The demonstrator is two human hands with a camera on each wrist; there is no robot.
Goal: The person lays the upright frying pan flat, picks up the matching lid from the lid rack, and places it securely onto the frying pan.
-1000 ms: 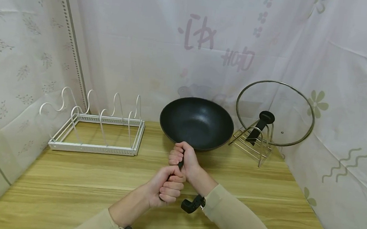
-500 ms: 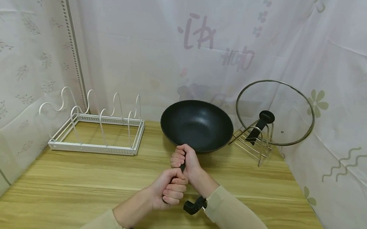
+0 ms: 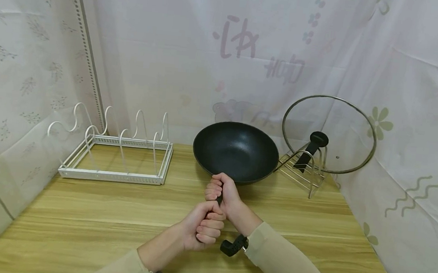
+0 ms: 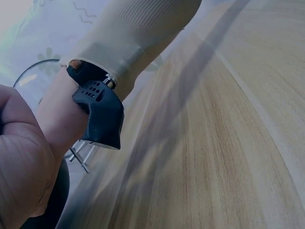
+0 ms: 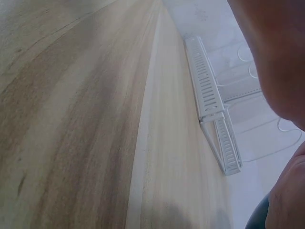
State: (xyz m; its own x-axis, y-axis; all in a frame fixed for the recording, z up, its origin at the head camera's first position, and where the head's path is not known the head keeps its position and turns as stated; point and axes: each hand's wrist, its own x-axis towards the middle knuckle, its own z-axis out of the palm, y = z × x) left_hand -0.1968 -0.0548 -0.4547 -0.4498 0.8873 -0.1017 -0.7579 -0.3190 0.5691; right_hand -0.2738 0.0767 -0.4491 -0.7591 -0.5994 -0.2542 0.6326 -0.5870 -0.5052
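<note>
Both hands grip the dark handle of a black wok (image 3: 236, 151) in the head view. The left hand (image 3: 203, 226) is curled round the handle's near end. Just beyond it, the right hand (image 3: 226, 193) holds the part closer to the bowl, its fingers wrapped round. The two hands touch or nearly touch. The wok's open side faces up, tilted toward the camera; whether its base touches the table cannot be told. In the left wrist view, the left hand (image 4: 21, 157) shows at the left edge, with the wok's dark rim (image 4: 59, 198) below.
A white rack (image 3: 112, 178) with curved wire dividers stands at the left of the wooden table (image 3: 105, 227). At the right, a glass lid (image 3: 325, 171) with a black handle leans upright in a small wire rack (image 3: 311, 182). Patterned cloth hangs behind and beside the table.
The wok and both hands have shifted slightly toward the camera and a little to the right. The grip of both hands on the handle stays the same.
</note>
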